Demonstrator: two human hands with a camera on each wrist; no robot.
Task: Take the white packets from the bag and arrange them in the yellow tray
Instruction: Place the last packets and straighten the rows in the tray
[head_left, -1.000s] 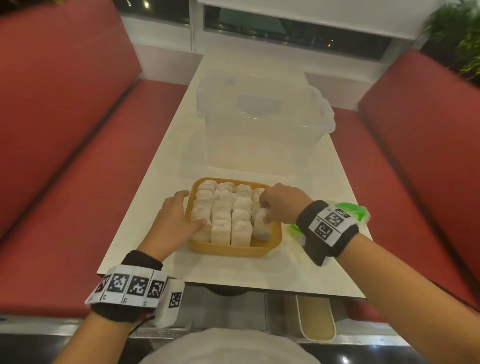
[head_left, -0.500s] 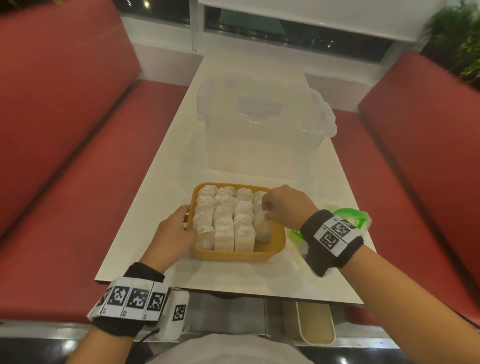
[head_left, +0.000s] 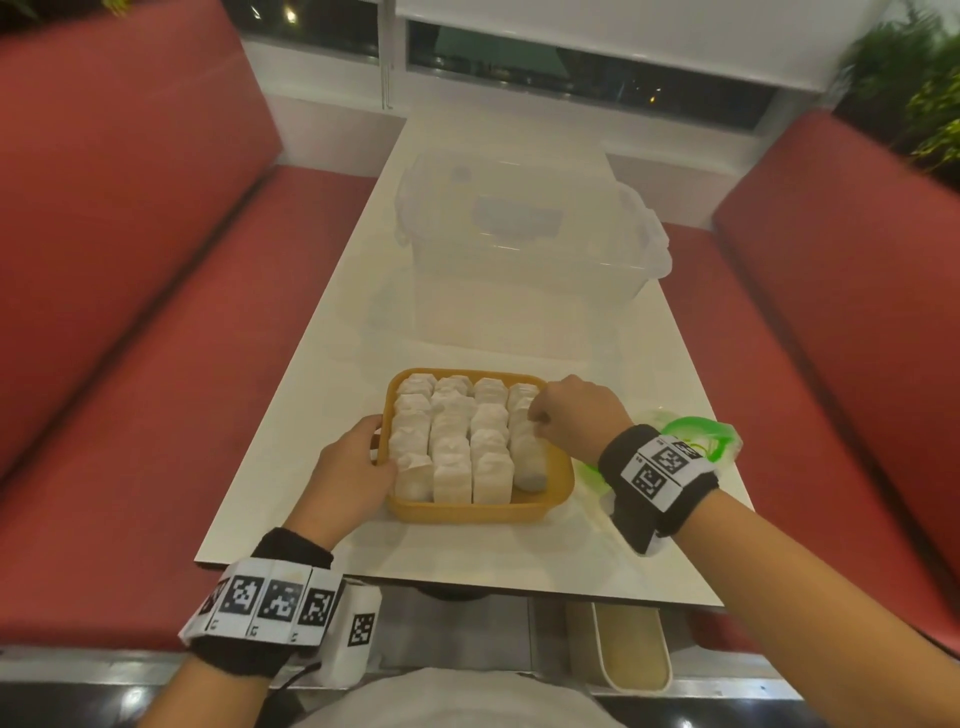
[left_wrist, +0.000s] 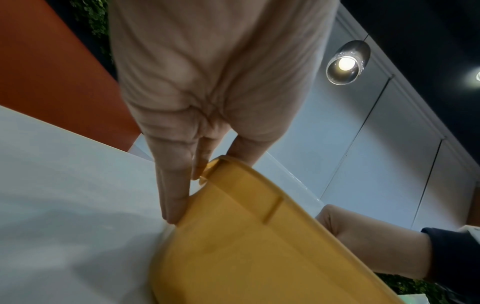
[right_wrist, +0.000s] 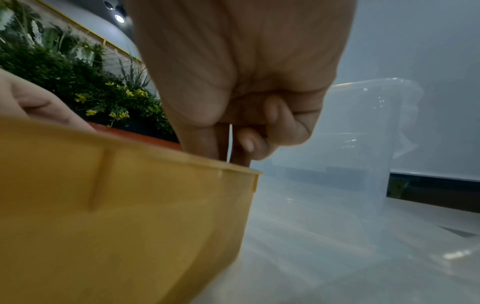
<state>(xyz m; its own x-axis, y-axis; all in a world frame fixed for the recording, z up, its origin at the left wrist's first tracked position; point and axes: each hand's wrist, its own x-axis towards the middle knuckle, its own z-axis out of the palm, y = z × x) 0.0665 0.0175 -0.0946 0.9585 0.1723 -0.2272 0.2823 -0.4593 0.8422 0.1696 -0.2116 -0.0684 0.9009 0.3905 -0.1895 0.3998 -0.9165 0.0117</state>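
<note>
A square yellow plastic tray (head_left: 470, 509) sat at the near end of the long white table (head_left: 332, 364), filled with rows of small white paper packets (head_left: 452, 441) standing side by side. The left hand (head_left: 348, 467) gripped the tray's left wall: in the left wrist view its fingers (left_wrist: 174, 197) lay against the outside of the wall while the thumb hooked over the rim. The right hand (head_left: 576, 415) reached into the tray's far right part, its fingers curled, and pinched the top of a white packet in the rightmost row (head_left: 527, 441); the right wrist view showed a thin white edge (right_wrist: 230, 142) caught between the fingertips just above the tray's rim. A crumpled clear plastic bag with green print (head_left: 696, 441) lay on the table just right of the tray, partly hidden by the right wrist. A large clear plastic storage box (head_left: 524, 239) stood farther along the table, beyond the tray. Red padded benches (head_left: 130, 312) ran along both sides.
</note>
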